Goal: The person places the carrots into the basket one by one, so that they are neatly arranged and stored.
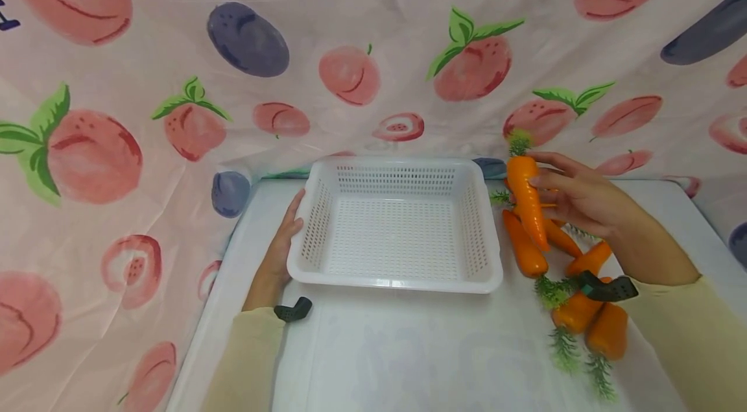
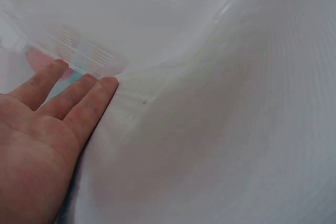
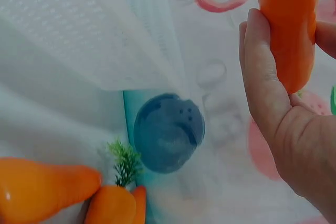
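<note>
A carrot with a green tuft at its upper end is held by the right hand, whose fingers and thumb are set against its thick body from opposite sides. It is held up just beyond the right end of the white basket, over several loose carrots, with its narrow tip pointed toward the near side. The white basket is set on the white tabletop, its mouth turned upward and its perforated floor exposed to view. Its left end is touched by the left hand, whose fingers are laid out almost straight against the outer wall, as is shown in the left wrist view

The loose carrots are strewn to the right of the white basket, some touching one another, with green tufts seen among them and toward the near side. How many are lying there cannot be told for certain, since part of the group is hidden by the right hand and wrist

Both arms are covered by beige sleeves, and a small black device is worn at each wrist. The space behind the tabletop is filled by a pale pink cloth printed with peaches and dark blue fruit
</note>
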`<state>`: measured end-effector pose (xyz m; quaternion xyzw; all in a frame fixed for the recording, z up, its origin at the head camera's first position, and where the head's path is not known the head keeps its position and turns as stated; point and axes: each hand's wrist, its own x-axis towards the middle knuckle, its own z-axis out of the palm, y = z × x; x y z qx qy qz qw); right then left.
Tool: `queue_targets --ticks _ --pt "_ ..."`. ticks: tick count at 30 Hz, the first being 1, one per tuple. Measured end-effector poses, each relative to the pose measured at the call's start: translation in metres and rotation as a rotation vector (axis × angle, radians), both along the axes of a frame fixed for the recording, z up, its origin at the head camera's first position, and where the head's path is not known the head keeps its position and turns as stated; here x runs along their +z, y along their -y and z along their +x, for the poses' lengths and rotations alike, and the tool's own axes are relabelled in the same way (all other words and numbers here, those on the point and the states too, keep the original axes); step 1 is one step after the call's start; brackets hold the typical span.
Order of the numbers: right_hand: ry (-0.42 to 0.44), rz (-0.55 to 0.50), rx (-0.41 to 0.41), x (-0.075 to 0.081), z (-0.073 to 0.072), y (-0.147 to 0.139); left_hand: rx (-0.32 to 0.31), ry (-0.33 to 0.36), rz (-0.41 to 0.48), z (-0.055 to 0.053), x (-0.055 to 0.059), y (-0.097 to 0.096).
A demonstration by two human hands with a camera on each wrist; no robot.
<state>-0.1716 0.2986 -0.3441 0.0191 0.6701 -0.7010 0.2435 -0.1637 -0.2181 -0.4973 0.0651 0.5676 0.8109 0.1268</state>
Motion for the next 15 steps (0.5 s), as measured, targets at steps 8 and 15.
queue_targets --ticks 8,15 --pt "-0.012 0.068 0.006 0.004 -0.003 0.024 0.003 0.003 -0.006 0.001 0.001 0.001" --pt "-0.030 -0.016 0.057 0.005 -0.008 0.041 -0.003 0.000 -0.011 -0.001 -0.001 0.001"
